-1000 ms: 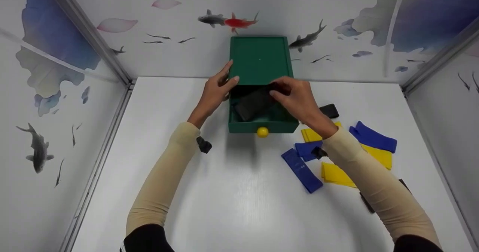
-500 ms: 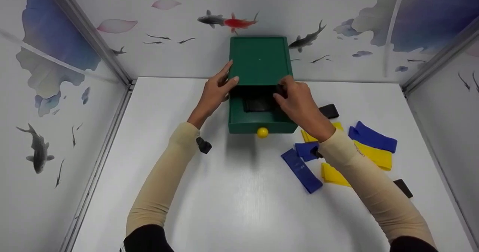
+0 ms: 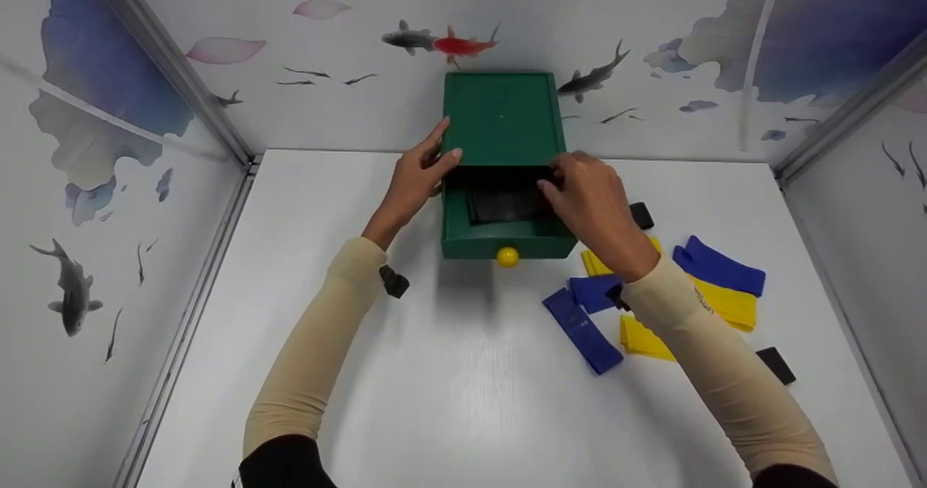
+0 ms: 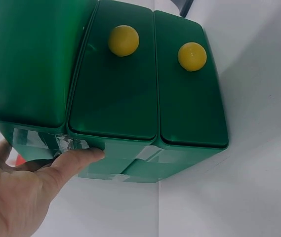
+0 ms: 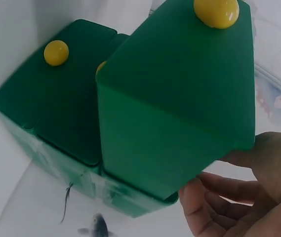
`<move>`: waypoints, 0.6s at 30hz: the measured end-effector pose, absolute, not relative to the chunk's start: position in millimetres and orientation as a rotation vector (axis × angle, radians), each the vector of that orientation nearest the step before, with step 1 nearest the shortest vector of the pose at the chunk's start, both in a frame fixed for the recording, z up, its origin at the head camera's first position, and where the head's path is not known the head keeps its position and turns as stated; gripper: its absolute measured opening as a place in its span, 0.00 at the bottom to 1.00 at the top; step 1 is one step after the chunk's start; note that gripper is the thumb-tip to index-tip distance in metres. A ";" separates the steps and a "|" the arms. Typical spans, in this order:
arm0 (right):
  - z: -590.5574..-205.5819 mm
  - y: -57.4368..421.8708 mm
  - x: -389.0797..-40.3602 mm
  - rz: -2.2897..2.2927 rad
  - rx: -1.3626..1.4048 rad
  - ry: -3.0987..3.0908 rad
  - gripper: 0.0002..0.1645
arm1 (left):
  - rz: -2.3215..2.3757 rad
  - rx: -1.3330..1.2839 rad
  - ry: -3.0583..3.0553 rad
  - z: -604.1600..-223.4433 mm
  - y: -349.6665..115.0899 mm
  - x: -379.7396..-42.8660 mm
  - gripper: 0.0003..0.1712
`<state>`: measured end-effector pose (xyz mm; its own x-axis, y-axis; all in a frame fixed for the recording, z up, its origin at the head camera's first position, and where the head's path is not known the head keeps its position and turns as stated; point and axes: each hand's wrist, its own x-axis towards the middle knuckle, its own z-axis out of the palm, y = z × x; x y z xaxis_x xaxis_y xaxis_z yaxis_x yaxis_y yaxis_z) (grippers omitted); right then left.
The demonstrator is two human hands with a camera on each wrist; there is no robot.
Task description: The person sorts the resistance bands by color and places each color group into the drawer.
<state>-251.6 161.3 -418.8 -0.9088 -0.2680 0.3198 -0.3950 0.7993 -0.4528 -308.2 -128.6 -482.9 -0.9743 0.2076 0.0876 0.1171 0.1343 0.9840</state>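
A green drawer cabinet (image 3: 503, 119) stands against the back wall, its top drawer (image 3: 500, 247) pulled out. Inside that drawer lies a flat black folded piece (image 3: 503, 207). My left hand (image 3: 418, 177) rests against the cabinet's left side, thumb and fingers extended; the left wrist view shows the thumb (image 4: 78, 160) pressing the side wall. Bent fingers of my right hand (image 3: 592, 195) are at the drawer's right wall, with the thumb tip beside the black piece. Whether they pinch anything is hidden; in the right wrist view the drawer covers the thumb tip.
Right of the cabinet lie folded blue pieces (image 3: 583, 331), yellow pieces (image 3: 728, 305) and black pieces (image 3: 776, 366), some partly under the right forearm. Lower drawers (image 4: 115, 89) with yellow knobs are closed. Printed walls enclose the white table (image 3: 434, 386).
The black piece, earlier raised slantwise in my right fingers, now lies flatter in the drawer. My right hand has shifted right to the drawer's side wall. The left hand stays in place.
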 end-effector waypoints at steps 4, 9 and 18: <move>-421.8 180.2 -259.6 0.889 0.468 -2.684 0.14 | 1.997 0.329 2.299 -469.5 -126.9 -299.6 0.41; -436.0 211.3 -272.4 1.043 0.420 -2.565 0.12 | 1.998 0.332 2.301 -465.9 -127.6 -295.6 0.41; -476.3 263.6 -283.0 1.135 0.229 -2.597 0.14 | 1.991 0.344 2.332 -486.0 -127.7 -309.3 0.40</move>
<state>-283.0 263.6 -476.3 -0.9431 -0.0264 0.3316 -0.2613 0.6756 -0.6894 -309.3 -127.7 -486.0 -0.9736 0.2047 0.1015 0.1324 0.1434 0.9808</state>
